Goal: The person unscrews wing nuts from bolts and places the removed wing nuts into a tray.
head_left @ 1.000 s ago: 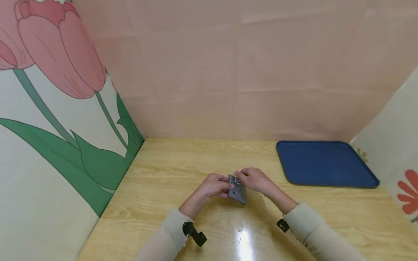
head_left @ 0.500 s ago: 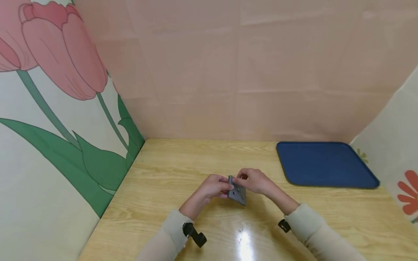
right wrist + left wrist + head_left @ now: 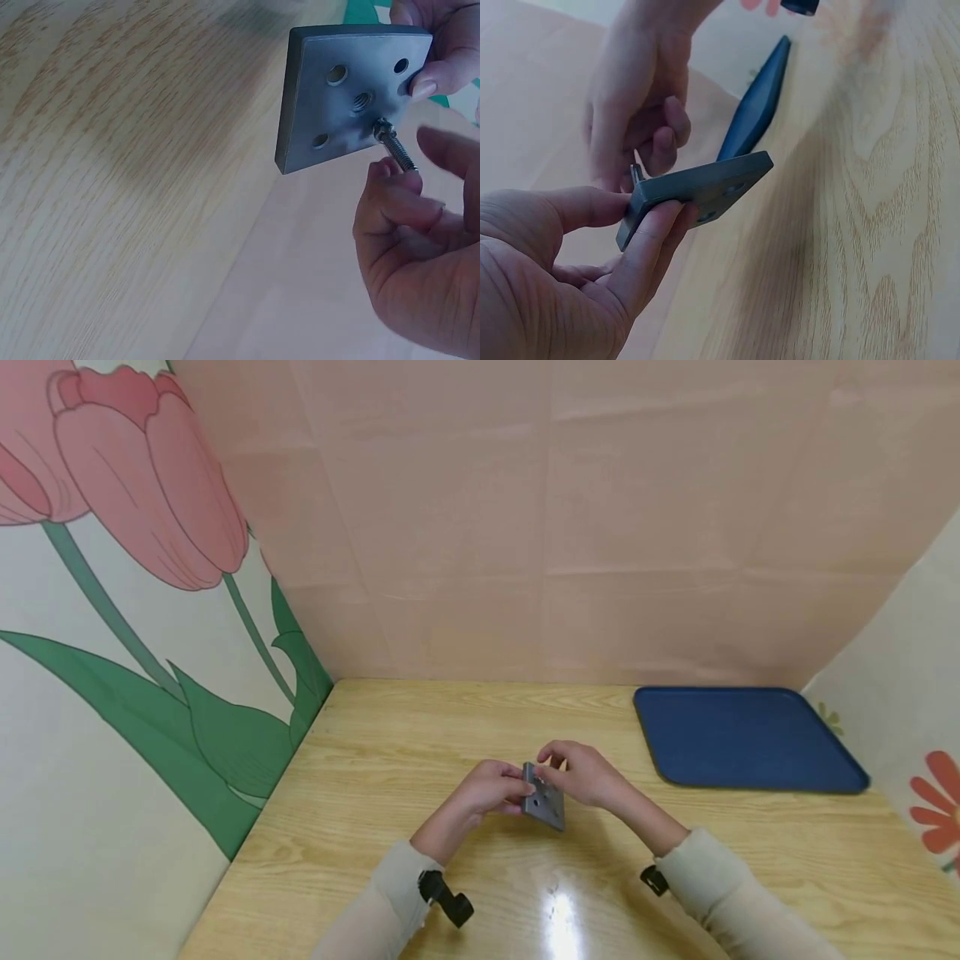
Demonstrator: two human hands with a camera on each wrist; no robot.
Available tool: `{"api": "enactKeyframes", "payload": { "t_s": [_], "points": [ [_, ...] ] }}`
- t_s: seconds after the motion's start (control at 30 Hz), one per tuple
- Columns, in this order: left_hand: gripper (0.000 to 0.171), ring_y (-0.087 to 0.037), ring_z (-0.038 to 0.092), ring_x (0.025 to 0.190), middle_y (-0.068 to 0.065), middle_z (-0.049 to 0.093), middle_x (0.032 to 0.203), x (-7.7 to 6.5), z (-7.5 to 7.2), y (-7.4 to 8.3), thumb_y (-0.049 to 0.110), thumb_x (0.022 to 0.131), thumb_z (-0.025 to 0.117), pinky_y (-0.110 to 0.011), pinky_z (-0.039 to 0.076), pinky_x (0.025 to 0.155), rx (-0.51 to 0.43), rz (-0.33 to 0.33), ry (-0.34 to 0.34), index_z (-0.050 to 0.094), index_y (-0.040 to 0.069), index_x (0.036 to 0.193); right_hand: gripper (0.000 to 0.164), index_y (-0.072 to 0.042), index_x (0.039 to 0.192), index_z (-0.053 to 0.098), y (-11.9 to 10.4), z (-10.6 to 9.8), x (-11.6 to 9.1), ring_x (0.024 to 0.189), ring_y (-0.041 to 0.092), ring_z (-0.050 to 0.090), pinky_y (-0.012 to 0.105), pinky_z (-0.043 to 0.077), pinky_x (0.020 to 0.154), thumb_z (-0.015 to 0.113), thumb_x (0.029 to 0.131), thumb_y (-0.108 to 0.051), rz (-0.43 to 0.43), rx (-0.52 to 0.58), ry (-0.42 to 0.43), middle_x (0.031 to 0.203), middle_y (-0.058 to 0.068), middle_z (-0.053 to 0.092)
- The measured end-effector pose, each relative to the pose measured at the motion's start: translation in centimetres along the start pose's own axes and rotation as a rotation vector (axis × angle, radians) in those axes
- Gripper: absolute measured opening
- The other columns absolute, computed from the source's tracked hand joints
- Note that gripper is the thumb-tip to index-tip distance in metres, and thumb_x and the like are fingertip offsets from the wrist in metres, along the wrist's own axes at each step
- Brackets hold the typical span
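Observation:
My left hand point(image 3: 486, 789) grips a square grey metal plate point(image 3: 546, 808) by one edge, thumb on one face and fingers on the other, holding it tilted over the table. The right wrist view shows several holes in the plate, with a threaded one in the middle. A threaded bolt point(image 3: 401, 156) sticks out from a corner of the plate, with a nut point(image 3: 384, 130) at its base by the plate's face. My right hand point(image 3: 591, 774) is at the bolt's free end, its fingers bent. The fingertips overlap that end, while the thumb stands a little apart from it.
A blue tray point(image 3: 750, 739) lies at the back right of the wooden table point(image 3: 375, 735). Behind stands a pink-covered wall point(image 3: 450, 527), with flower-printed panels on both sides. Black camera mounts point(image 3: 446, 897) are strapped at the wrists.
My right hand has shifted slightly over the bolt, and its fingers and thumb have changed position, now further apart. The left hand and plate have hardly moved.

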State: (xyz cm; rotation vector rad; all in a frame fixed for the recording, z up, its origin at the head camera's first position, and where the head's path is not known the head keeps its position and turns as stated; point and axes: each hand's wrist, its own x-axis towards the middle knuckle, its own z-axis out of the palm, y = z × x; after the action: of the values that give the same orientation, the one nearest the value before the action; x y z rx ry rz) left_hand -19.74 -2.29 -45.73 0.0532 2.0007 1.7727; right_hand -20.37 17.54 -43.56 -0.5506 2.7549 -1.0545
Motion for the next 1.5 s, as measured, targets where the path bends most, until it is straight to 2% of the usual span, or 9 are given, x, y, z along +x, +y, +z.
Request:
{"api": "enactKeyframes", "payload": {
  "t_s": [0.13, 0.23, 0.43, 0.53, 0.9, 1.23, 1.5],
  "points": [
    [0.029, -0.016, 0.069, 0.074, -0.014, 0.073, 0.089, 0.04, 0.05, 0.07, 0.004, 0.09, 0.072, -0.022, 0.059, 0.059, -0.004, -0.003, 0.003, 0.066, -0.01, 0.115, 0.029, -0.011, 0.104, 0.072, 0.05, -0.01, 0.36, 0.075, 0.018, 0.055, 0.032, 0.045, 0.061, 0.057, 0.104, -0.036, 0.1, -0.032, 0.024, 0.092, 0.003, 0.066],
    [0.029, -0.016, 0.069, 0.074, -0.014, 0.073, 0.089, 0.13, 0.08, 0.05, 0.004, 0.09, 0.072, -0.022, 0.059, 0.059, 0.001, -0.007, 0.004, 0.066, -0.009, 0.115, 0.033, -0.011, 0.1, 0.072, 0.23, 0.09, 0.58, 0.071, 0.018, 0.053, 0.031, 0.043, 0.059, 0.055, 0.104, -0.039, 0.155, -0.045, 0.013, 0.085, 0.003, 0.064],
    [0.03, -0.015, 0.07, 0.074, -0.013, 0.073, 0.088, 0.26, 0.1, 0.02, 0.004, 0.089, 0.072, -0.022, 0.059, 0.06, 0.001, -0.011, 0.002, 0.066, -0.009, 0.116, 0.034, -0.012, 0.091, 0.07, 0.53, 0.27, 0.59, 0.062, 0.017, 0.046, 0.03, 0.036, 0.055, 0.055, 0.104, -0.04, 0.16, -0.026, -0.005, 0.071, 0.002, 0.053],
    [0.031, -0.016, 0.07, 0.075, -0.013, 0.073, 0.089, 0.33, 0.09, -0.05, 0.004, 0.09, 0.072, -0.022, 0.059, 0.06, 0.002, -0.014, 0.005, 0.066, -0.009, 0.117, 0.032, -0.011, 0.093, 0.07, 0.46, 0.26, 0.65, 0.061, 0.017, 0.046, 0.03, 0.036, 0.054, 0.053, 0.105, -0.035, 0.166, -0.014, -0.014, 0.07, 0.002, 0.053],
    [0.028, -0.014, 0.069, 0.073, -0.012, 0.073, 0.087, 0.49, 0.21, -0.35, 0.004, 0.089, 0.072, -0.022, 0.058, 0.058, -0.004, -0.006, 0.01, 0.067, -0.008, 0.114, 0.028, -0.012, 0.097, 0.071, 0.35, 0.37, 0.74, 0.065, 0.018, 0.048, 0.031, 0.037, 0.057, 0.053, 0.106, -0.031, 0.144, -0.016, -0.005, 0.079, 0.002, 0.06],
    [0.028, -0.015, 0.069, 0.074, -0.012, 0.074, 0.088, 0.64, 0.13, -0.41, 0.004, 0.089, 0.072, -0.022, 0.058, 0.059, -0.006, -0.009, 0.007, 0.067, -0.008, 0.114, 0.037, -0.011, 0.094, 0.071, -0.06, 0.11, 0.57, 0.064, 0.019, 0.048, 0.031, 0.036, 0.056, 0.053, 0.105, -0.041, 0.203, -0.052, -0.055, 0.075, 0.004, 0.057],
    [0.025, -0.015, 0.07, 0.075, -0.012, 0.073, 0.089, 0.4, -0.03, -0.29, 0.005, 0.091, 0.072, -0.023, 0.059, 0.06, 0.012, -0.019, 0.008, 0.068, -0.006, 0.113, 0.041, -0.012, 0.094, 0.07, -0.13, 0.21, 0.32, 0.073, 0.019, 0.053, 0.032, 0.041, 0.06, 0.054, 0.103, -0.048, 0.212, -0.063, -0.104, 0.086, 0.003, 0.064]
  ]
}}
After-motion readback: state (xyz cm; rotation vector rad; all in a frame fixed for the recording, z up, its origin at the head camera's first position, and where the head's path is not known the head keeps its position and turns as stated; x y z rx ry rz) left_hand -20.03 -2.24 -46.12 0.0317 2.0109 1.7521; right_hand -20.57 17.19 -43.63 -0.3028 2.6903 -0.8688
